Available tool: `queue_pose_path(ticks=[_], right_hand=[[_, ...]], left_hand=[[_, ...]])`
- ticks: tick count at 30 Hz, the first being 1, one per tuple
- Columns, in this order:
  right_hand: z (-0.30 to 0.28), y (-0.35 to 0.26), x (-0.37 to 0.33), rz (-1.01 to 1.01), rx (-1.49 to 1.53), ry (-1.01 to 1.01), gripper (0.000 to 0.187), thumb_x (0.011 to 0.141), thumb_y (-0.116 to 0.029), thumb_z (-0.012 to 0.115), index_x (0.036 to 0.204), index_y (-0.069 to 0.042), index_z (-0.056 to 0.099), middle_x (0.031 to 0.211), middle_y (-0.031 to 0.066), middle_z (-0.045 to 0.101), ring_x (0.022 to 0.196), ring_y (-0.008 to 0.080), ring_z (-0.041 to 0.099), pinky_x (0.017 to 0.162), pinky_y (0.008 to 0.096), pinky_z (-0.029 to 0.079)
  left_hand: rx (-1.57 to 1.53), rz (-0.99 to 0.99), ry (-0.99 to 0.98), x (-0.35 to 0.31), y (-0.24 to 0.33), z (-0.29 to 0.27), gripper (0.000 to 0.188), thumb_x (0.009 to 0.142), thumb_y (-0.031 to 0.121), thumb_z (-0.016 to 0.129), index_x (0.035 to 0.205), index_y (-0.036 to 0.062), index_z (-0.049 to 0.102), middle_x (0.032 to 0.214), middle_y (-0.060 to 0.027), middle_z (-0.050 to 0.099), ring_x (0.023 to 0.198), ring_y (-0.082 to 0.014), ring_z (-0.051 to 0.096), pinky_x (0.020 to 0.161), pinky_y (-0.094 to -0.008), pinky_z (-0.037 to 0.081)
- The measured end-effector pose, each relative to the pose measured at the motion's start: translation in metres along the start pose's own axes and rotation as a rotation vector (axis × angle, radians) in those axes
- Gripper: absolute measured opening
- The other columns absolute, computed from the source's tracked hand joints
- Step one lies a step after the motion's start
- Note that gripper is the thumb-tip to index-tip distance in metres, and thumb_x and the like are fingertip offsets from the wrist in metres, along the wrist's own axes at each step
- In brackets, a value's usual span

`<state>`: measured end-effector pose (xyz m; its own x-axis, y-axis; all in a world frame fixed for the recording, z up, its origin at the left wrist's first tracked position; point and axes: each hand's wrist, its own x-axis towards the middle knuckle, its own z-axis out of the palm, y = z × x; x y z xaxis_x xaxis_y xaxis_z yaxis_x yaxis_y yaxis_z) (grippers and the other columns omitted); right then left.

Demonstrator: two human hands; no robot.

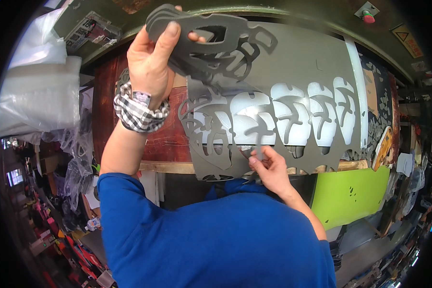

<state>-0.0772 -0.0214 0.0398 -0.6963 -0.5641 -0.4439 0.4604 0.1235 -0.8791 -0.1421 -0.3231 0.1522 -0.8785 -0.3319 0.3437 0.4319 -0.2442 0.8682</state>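
My left hand [151, 62], raised over the far left of the table, grips a stack of dark grey cut-out foam pieces [230, 22]. Its thumb lies on top, and a fingertip shows through an opening in the stack. A large grey foam sheet [283, 53] lies below, with a row of cut-out openings along its near part. Pale, shiny surface [293, 129] shows through these openings. Down at the sheet's near edge, my right hand [273, 173] pinches a thin grey foam strip [259, 141] between thumb and fingers. Whether this strip is still joined to the sheet, I cannot tell.
A green machine beam with a red button [368, 18] runs along the far side. Clear plastic wrapping [38, 98] stands at the left. A yellow tool [383, 150] lies by small foam scraps at the right, above a lime-green board [355, 194]. Dark red tabletop [170, 137] shows at left.
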Motion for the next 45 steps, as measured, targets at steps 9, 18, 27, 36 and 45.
queue_pose_path(ticks=[9,18,27,36,45], right_hand=[[0.005,0.022,0.022,-0.104,-0.509,0.09,0.016,0.084,-0.01,0.07,0.09,0.002,0.06,0.074,0.0093,0.064,0.064,0.014,0.06,0.061,0.027,0.049],[-0.001,0.042,0.02,-0.243,-0.458,0.135,0.014,0.081,-0.005,0.071,0.09,0.002,0.062,0.071,0.007,0.063,0.065,0.01,0.06,0.063,0.0249,0.052],[-0.01,0.035,0.021,-0.056,-0.238,-0.032,0.028,0.077,-0.005,0.074,0.103,0.002,0.065,0.084,0.0044,0.067,0.078,0.0086,0.064,0.073,0.0243,0.053],[0.006,0.003,0.004,-0.326,-0.612,-0.297,0.072,0.075,-0.013,0.076,0.14,-0.014,0.045,0.117,0.0202,0.061,0.108,0.0331,0.059,0.094,0.0364,0.047],[0.025,0.015,0.035,-0.201,-0.473,-0.411,0.073,0.081,-0.003,0.068,0.146,-0.013,0.036,0.143,0.0148,0.045,0.127,0.0249,0.048,0.1,0.0314,0.041]], left_hand=[[-0.139,0.086,0.226,0.079,-0.03,-0.017,0.02,0.094,0.012,0.058,0.111,0.0004,0.059,0.102,-0.0099,0.066,0.096,-0.02,0.062,0.088,-0.0343,0.05],[-0.272,0.218,0.369,0.139,-0.081,-0.053,0.016,0.092,0.015,0.058,0.099,0.0023,0.063,0.091,-0.0091,0.066,0.084,-0.0216,0.063,0.078,-0.0353,0.053],[-0.018,0.18,0.211,0.158,0.041,-0.072,0.021,0.094,0.019,0.058,0.105,0.0024,0.063,0.095,-0.01,0.066,0.086,-0.0223,0.064,0.076,-0.0354,0.054],[0.159,-0.051,0.013,0.083,0.101,-0.06,0.018,0.091,0.017,0.061,0.105,0.006,0.059,0.087,-0.0039,0.063,0.082,-0.0162,0.062,0.079,-0.0322,0.053],[0.354,0.214,0.156,0.009,0.078,-0.047,0.028,0.097,0.023,0.055,0.117,0.0041,0.053,0.08,-0.0023,0.059,0.073,-0.0144,0.059,0.071,-0.028,0.051]])
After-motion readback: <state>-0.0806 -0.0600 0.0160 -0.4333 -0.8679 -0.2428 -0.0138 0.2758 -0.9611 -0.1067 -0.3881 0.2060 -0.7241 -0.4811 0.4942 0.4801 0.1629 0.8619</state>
